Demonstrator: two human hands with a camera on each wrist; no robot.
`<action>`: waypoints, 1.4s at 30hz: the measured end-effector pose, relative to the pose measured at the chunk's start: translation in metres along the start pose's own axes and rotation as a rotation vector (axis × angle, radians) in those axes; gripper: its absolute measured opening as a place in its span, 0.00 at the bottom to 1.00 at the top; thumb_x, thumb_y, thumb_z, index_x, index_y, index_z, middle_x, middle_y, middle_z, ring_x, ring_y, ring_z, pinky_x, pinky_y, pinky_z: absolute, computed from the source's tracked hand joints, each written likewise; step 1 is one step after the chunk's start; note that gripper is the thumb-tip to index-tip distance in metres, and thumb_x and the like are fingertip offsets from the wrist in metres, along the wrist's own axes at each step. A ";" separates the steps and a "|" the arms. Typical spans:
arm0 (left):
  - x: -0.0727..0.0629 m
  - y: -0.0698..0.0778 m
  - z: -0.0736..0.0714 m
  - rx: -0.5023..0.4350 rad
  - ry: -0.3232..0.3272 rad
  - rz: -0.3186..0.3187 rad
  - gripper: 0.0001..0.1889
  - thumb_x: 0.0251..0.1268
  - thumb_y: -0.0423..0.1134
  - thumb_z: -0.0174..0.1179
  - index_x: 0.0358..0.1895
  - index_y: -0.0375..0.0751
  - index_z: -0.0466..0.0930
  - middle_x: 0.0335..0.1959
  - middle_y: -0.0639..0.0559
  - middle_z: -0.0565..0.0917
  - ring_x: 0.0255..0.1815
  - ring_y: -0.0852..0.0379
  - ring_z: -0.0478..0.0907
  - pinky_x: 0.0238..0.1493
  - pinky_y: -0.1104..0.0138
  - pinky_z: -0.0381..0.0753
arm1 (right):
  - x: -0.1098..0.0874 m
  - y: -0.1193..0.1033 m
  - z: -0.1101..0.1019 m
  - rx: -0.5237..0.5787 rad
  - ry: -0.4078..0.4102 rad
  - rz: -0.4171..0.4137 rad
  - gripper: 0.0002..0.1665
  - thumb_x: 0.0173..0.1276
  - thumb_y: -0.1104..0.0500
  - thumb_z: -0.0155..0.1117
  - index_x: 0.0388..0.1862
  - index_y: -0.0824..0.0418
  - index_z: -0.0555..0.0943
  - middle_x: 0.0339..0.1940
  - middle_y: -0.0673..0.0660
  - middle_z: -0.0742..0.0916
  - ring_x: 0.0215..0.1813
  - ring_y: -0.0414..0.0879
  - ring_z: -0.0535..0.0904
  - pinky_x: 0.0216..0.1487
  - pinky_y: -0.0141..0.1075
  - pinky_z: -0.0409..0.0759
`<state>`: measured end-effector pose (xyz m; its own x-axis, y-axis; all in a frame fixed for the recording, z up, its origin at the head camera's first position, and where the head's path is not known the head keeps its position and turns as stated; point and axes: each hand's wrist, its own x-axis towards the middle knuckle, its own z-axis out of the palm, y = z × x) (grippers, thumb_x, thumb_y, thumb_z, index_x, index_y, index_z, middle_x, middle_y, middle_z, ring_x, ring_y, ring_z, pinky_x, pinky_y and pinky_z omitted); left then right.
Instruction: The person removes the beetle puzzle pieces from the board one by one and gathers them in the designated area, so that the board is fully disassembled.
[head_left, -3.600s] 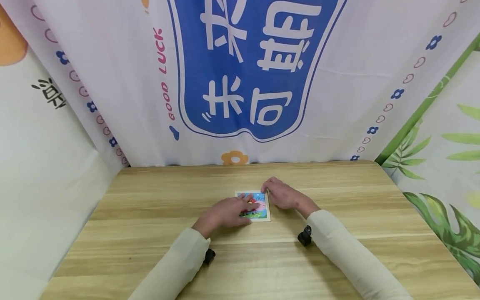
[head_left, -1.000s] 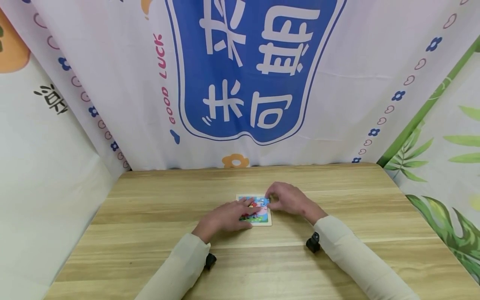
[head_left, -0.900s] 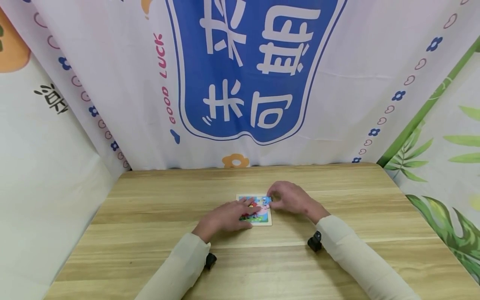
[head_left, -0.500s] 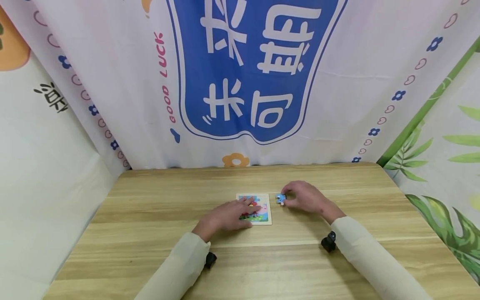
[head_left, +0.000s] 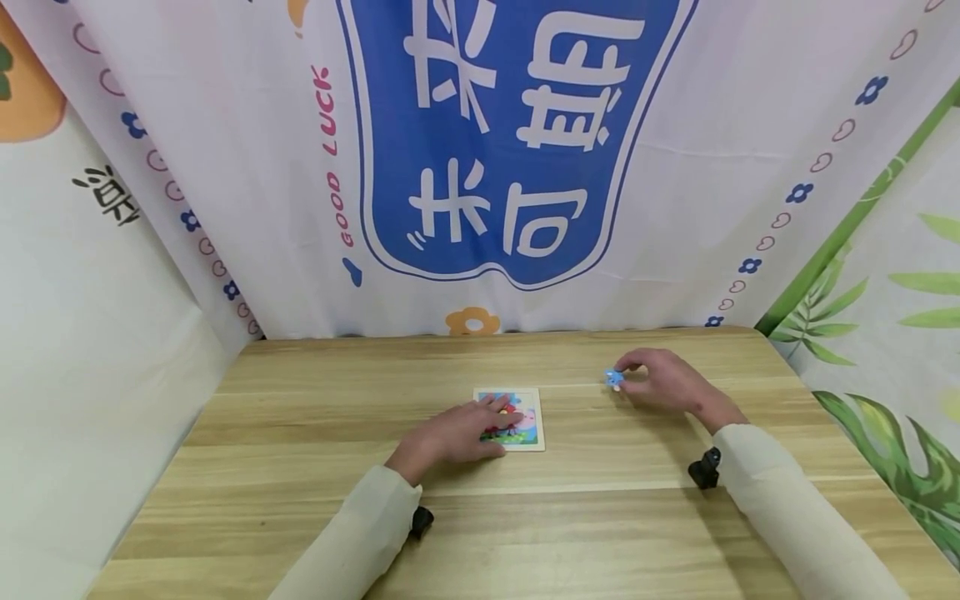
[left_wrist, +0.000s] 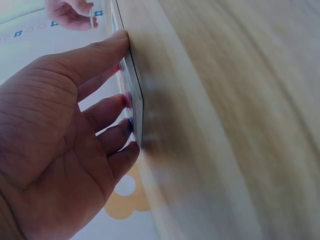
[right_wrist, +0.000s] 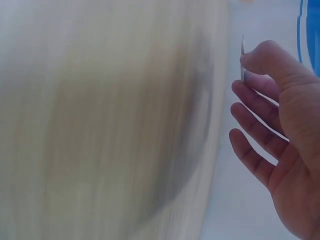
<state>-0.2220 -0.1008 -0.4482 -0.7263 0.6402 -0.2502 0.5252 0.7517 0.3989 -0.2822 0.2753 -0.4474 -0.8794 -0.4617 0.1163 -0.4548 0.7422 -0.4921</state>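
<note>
A small square jigsaw puzzle [head_left: 531, 442] with a pale frame and a cartoon picture lies on the table. My left hand [head_left: 461, 429] rests on it with spread fingers, hiding its left part; in the left wrist view the fingertips [left_wrist: 119, 102] touch its face and the thumb its near edge. A pale gap shows in the puzzle's upper right area. To the right, my right hand [head_left: 663, 382] pinches a blue puzzle piece [head_left: 613, 379] between thumb and fingers. The right wrist view shows that piece [right_wrist: 243, 60] edge-on, held above the table, with the other fingers loose.
The wood-grain table [head_left: 337, 367] reaches back to a white printed curtain [head_left: 300, 283] with a blue panel. More printed cloth [head_left: 885, 350] hangs at the right side. A black wrist camera [head_left: 705, 469] sits under the right sleeve, another [head_left: 422, 522] under the left.
My right hand has lifted the blue piece out of the puzzle's upper right corner and carried it to the right. The left hand has stayed on the puzzle.
</note>
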 end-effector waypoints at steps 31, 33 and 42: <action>-0.001 -0.002 0.000 -0.026 0.016 0.033 0.31 0.76 0.47 0.61 0.79 0.56 0.66 0.83 0.49 0.54 0.83 0.46 0.47 0.77 0.49 0.53 | -0.010 0.049 -0.017 -0.027 -0.063 0.083 0.11 0.67 0.62 0.73 0.48 0.63 0.88 0.44 0.55 0.86 0.42 0.51 0.77 0.46 0.47 0.77; -0.001 -0.002 0.000 -0.025 0.018 0.036 0.31 0.77 0.47 0.61 0.79 0.56 0.66 0.83 0.49 0.54 0.83 0.46 0.47 0.77 0.49 0.53 | -0.010 0.049 -0.016 -0.028 -0.061 0.090 0.11 0.67 0.63 0.73 0.48 0.63 0.88 0.43 0.54 0.86 0.42 0.50 0.77 0.46 0.47 0.77; -0.002 -0.002 0.000 -0.042 0.023 0.041 0.31 0.76 0.46 0.62 0.79 0.54 0.66 0.83 0.49 0.55 0.83 0.45 0.47 0.77 0.48 0.53 | -0.010 0.049 -0.016 -0.038 -0.055 0.084 0.11 0.67 0.63 0.73 0.48 0.63 0.88 0.41 0.53 0.86 0.41 0.48 0.76 0.45 0.47 0.77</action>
<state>-0.2211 -0.1032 -0.4486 -0.7146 0.6663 -0.2130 0.5360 0.7172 0.4454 -0.2977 0.3243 -0.4586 -0.9061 -0.4222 0.0284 -0.3859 0.7968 -0.4650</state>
